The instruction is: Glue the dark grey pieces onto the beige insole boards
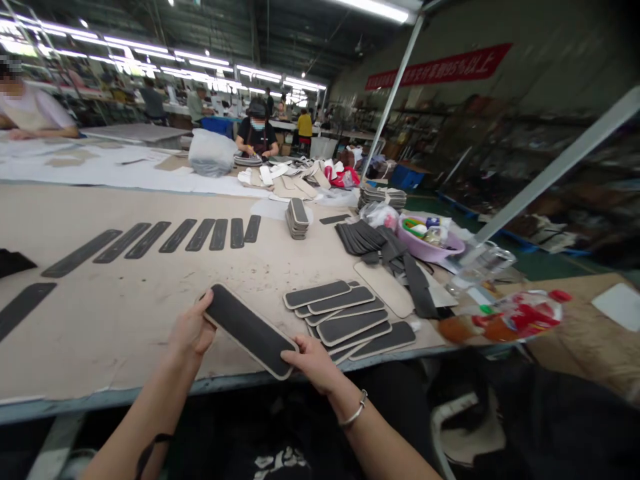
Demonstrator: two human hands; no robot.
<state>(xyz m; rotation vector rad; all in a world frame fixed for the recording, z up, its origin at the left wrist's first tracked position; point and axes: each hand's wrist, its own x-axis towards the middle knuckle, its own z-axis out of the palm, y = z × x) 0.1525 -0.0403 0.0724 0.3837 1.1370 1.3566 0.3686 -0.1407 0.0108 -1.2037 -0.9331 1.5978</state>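
A dark rounded panel with a pale rim (pixel 250 327) is held tilted over the table's front edge. My left hand (pixel 194 328) grips its upper left end, fingers closed. At the lower right end, my right hand (pixel 313 360) pinches it, thumb on top. Just right of it, a loose pile of similar rimmed panels (pixel 353 320) lies overlapping. Farther back stands a small neat stack of panels (pixel 297 219). Several thin dark strips (pixel 175 235) lie in a slanting row at the left and middle.
Dark pieces (pixel 367 238) and a purple basket (pixel 435 247) sit at the right, with bottles (pixel 525 317) near the front edge. A plastic bag (pixel 213 152) is farther back. A masked person (pixel 257 133) sits across the table; another is at far left.
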